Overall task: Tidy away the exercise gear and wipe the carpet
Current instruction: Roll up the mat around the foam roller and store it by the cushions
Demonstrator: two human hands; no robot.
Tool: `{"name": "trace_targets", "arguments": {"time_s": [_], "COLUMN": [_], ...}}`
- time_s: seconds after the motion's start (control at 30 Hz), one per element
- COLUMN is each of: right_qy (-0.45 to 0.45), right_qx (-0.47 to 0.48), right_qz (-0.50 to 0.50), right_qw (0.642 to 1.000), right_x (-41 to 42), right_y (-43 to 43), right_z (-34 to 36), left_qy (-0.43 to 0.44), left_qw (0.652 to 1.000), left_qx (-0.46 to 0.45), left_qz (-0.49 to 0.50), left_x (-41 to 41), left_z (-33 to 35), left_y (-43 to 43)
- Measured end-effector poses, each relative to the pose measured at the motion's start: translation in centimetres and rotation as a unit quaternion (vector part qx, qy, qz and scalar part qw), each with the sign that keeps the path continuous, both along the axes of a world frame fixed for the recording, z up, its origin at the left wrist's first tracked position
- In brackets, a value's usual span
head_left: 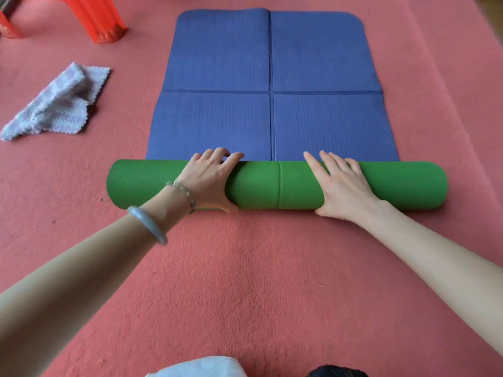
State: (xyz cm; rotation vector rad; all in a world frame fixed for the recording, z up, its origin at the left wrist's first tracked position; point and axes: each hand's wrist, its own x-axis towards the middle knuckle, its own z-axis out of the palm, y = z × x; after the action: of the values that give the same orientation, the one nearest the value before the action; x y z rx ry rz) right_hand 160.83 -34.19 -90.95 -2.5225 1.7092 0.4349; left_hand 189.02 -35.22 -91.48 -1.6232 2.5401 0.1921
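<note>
Rolling step: my left hand (209,180) curls round the roll (258,183) and my right hand (343,186) presses flat on it, at the near end of the mat (326,77) on the carpet (245,268); next, push both sides evenly farther; cloth (54,104) lies left.

Blue mat (217,118), near end rolled green-side out, on pink carpet (245,281); grey cloth (58,104) beside
</note>
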Motion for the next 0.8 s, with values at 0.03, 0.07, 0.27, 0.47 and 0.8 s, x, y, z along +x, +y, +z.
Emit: {"name": "trace_targets", "arguments": {"time_s": [0.03, 0.07, 0.27, 0.47, 0.8], "right_qy": [0.003, 0.007, 0.021, 0.026, 0.017], "right_qx": [0.004, 0.006, 0.012, 0.058, 0.217], "right_qz": [0.002, 0.006, 0.030, 0.052, 0.039], "right_qw": [1.000, 1.000, 0.999, 0.997, 0.975], "right_x": [-0.1, -0.1, 0.3, -0.1, -0.3], "right_y": [-0.3, -0.5, -1.5, 3.0, 7.8], "right_z": [0.1, 0.1, 0.8, 1.6, 2.4], "left_qy": [-0.012, -0.026, -0.037, -0.026, -0.041], "left_qw": [0.999, 0.997, 0.995, 0.997, 0.993], "left_qx": [-0.045, -0.073, -0.093, -0.066, 0.095], "left_qz": [-0.009, -0.013, 0.005, -0.026, -0.064], "left_x": [0.4, 0.8, 0.4, 0.6, 0.7], "left_z": [-0.5, -1.0, -1.0, -0.6, 0.7], "left_y": [0.8, 1.4, 1.3, 5.7, 10.7]}}
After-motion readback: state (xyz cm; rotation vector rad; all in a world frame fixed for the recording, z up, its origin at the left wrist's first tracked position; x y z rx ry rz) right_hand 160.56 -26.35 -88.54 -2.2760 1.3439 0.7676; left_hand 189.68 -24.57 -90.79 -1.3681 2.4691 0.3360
